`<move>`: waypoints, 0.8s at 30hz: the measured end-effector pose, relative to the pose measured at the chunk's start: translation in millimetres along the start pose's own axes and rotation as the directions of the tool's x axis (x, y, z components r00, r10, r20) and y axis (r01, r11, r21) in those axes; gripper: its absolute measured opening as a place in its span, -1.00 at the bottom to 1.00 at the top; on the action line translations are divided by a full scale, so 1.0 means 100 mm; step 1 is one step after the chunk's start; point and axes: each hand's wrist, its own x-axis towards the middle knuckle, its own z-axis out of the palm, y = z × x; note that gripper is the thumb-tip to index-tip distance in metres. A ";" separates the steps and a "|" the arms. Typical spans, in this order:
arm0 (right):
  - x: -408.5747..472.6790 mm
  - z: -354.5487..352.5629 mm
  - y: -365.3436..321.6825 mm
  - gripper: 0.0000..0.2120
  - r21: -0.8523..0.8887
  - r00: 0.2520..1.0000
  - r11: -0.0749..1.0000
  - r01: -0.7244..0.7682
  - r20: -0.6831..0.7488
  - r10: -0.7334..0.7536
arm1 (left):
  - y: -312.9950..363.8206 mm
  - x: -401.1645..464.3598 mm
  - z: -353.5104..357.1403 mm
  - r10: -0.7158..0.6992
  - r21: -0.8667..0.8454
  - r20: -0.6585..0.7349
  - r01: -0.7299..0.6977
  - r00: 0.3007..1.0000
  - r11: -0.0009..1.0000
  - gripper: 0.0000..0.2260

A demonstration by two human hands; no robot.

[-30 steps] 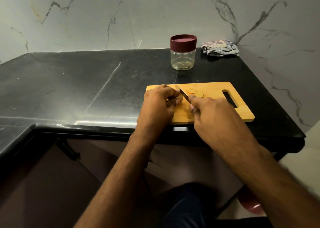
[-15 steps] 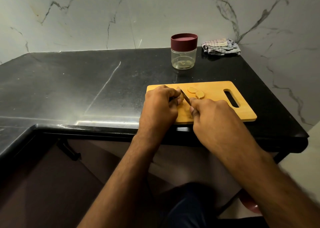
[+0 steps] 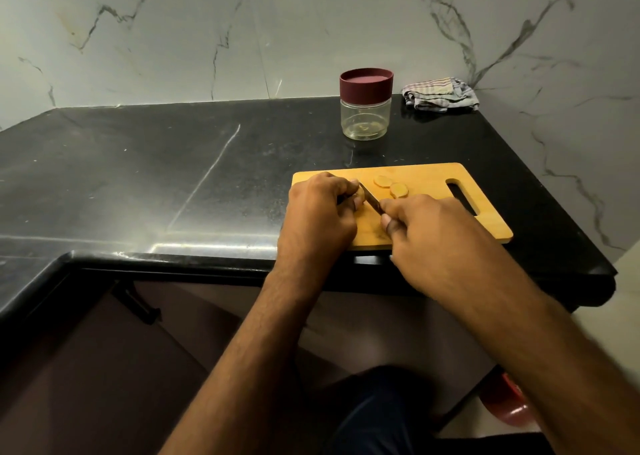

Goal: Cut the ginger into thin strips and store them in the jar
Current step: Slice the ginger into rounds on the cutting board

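Meanwhile, little has shifted across the last second: the small dark-bladed knife (image 3: 370, 202) has crept only slightly along the pale yellow ginger piece (image 3: 360, 196), and both hands sit where they were on the rectangular bamboo cutting board (image 3: 485, 226). That reads as slicing still under way, with the strip-cutting and the storing yet to come.

The left hand (image 3: 320, 212) has its grip curled down over the ginger, pinning it to the board's near-left part; most of the piece is hidden under the fingers, so its remaining size probably cannot be judged. The right hand (image 3: 429, 233) has its grip clamped round the knife handle, the blade angled up toward the left fingertips and touching or just beside the ginger's exposed end.

Two round ginger slices (image 3: 390, 184) lie on the board just beyond the blade, apart from both hands. The clear plastic jar with the maroon lid (image 3: 365, 104) stands on the black stone tabletop (image 3: 138, 177) beyond the board's far edge, lid on. A folded striped cloth (image 3: 440, 94) lies further back to the right of the jar.
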 end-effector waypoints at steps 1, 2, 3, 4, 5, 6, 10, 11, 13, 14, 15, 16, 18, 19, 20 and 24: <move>-0.04 0.00 0.00 -0.73 -0.004 1.000 1.000 -0.004 0.019 0.004 | 0.00 0.01 -0.01 0.003 0.003 0.004 -0.003 1.000 1.000 -0.87; -0.05 -0.01 0.00 -0.72 -0.004 1.000 1.000 -0.010 0.027 0.010 | 0.00 0.01 -0.02 0.010 0.001 0.006 -0.010 1.000 1.000 -0.86; -0.04 -0.01 0.01 -0.71 -0.005 1.000 1.000 -0.014 0.027 0.014 | -0.01 0.02 -0.02 0.016 -0.004 0.008 -0.016 1.000 1.000 -0.86; 0.00 -0.02 0.00 -0.70 -0.013 0.999 1.000 -0.017 0.028 0.017 | -0.02 0.03 -0.02 0.019 -0.012 0.010 -0.019 1.000 1.000 -0.86; 0.04 0.00 -0.01 -0.71 -0.027 0.999 1.000 -0.016 0.028 0.016 | -0.02 0.04 -0.03 0.020 -0.020 0.014 -0.020 1.000 1.000 -0.87; 0.10 0.02 -0.01 -0.72 -0.041 1.000 0.999 -0.012 0.019 0.012 | -0.02 0.04 -0.03 0.021 -0.027 0.016 -0.020 1.000 0.999 -0.88; 0.21 0.03 -0.04 -0.71 -0.080 0.999 0.997 -0.020 0.038 0.023 | -0.02 0.03 -0.02 0.016 -0.018 -0.004 -0.016 1.000 1.000 -0.88; 0.21 0.00 -0.04 -0.70 -0.079 0.998 0.997 -0.022 0.057 0.027 | -0.01 0.02 -0.01 0.010 -0.015 -0.007 -0.010 1.000 1.000 -0.87; 0.20 -0.02 -0.04 -0.67 -0.092 0.996 0.995 -0.025 0.082 0.033 | 0.00 0.01 0.00 -0.002 -0.007 -0.003 0.002 1.000 1.000 -0.87; 0.19 -0.02 -0.04 -0.66 -0.105 0.996 0.994 -0.023 0.087 0.032 | 0.00 0.01 0.00 -0.006 -0.002 0.000 0.006 1.000 1.000 -0.87; 0.17 0.01 -0.03 -0.66 -0.114 0.997 0.993 -0.015 0.073 0.023 | 0.01 0.01 0.00 -0.007 0.000 0.001 0.007 1.000 1.000 -0.87; 0.14 0.05 -0.03 -0.67 -0.112 0.999 0.994 -0.007 0.046 0.012 | 0.01 0.00 0.00 -0.009 0.000 0.003 0.009 1.000 1.000 -0.88; 0.10 0.10 -0.03 -0.65 -0.083 1.000 0.997 -0.005 0.006 0.006 | 0.00 0.00 -0.01 -0.011 -0.007 0.008 0.011 1.000 1.000 -0.88; 0.09 0.09 -0.03 -0.64 -0.068 1.000 0.998 -0.006 0.003 0.007 | 0.00 0.01 -0.01 -0.009 -0.009 0.012 0.009 1.000 1.000 -0.87; 0.07 0.09 -0.04 -0.62 -0.062 1.000 0.998 -0.008 0.015 0.009 | -0.01 0.01 -0.01 -0.006 -0.010 0.015 0.006 1.000 1.000 -0.87; 0.07 0.06 -0.05 -0.62 -0.073 0.999 0.997 -0.010 0.045 0.014 | -0.05 0.03 -0.01 0.017 -0.024 0.025 -0.016 1.000 1.000 -0.87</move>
